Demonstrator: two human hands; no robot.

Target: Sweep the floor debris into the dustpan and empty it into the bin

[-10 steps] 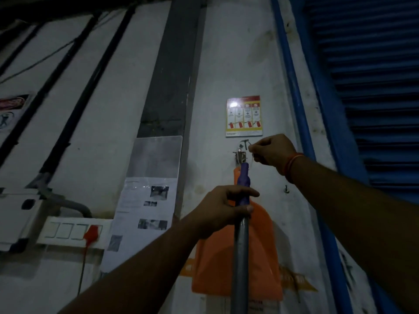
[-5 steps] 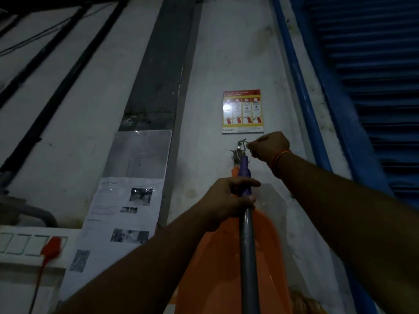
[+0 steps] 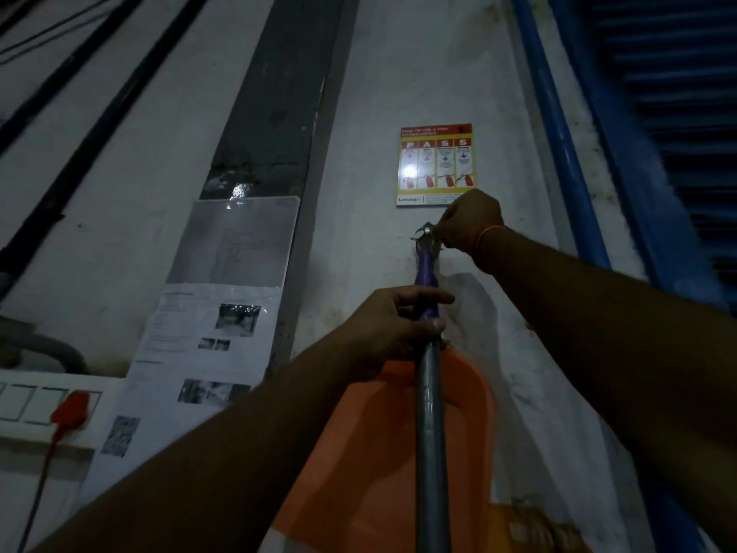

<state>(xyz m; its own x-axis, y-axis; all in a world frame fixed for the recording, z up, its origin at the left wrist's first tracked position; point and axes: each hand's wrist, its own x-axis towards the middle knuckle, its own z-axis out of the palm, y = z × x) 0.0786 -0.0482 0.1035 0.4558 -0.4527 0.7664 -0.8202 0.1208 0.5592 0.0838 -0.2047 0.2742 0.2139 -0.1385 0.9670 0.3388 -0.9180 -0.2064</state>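
Pretty dim shot. Left hand (image 3: pixel 393 327) is wrapped around the broom handle (image 3: pixel 430 413), right where the grey pole meets the purple tip. Right hand (image 3: pixel 470 221) is up at the metal hook (image 3: pixel 426 238) on the wall (image 3: pixel 399 73), fingers bunched and pinching something small there, can't make out what. The orange dustpan (image 3: pixel 379 453) sits behind the pole, against the wall. Fire extinguisher poster (image 3: pixel 436 164) is just above the hook, blue shutter (image 3: pixel 670 113) on the right.

Both hands raised: left (image 3: pixel 393 325) gripping, right (image 3: pixel 468 223) pinching.
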